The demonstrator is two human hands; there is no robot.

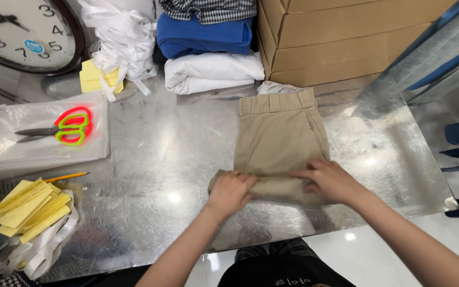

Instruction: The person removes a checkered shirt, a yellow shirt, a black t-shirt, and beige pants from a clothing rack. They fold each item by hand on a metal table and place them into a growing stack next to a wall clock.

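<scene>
On the metal table (150, 159), left hand (230, 192) grips folded khaki trousers (280, 138); right hand (331, 180) presses flat, open; cardboard boxes (341, 37) closed behind.

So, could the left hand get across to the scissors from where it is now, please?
Probably yes: the left hand rests on the folded khaki trousers, and only bare metal table lies between it and the scissors, which sit uncovered on a plastic bag.

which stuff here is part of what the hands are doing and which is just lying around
In hand:
- khaki trousers, folded on the metal table
- left hand gripping the lower fold
- right hand flat on the fold

Lying about:
- scissors on a plastic bag
- pencil
- yellow tags
- wall clock
- folded clothes
- cardboard boxes
</scene>
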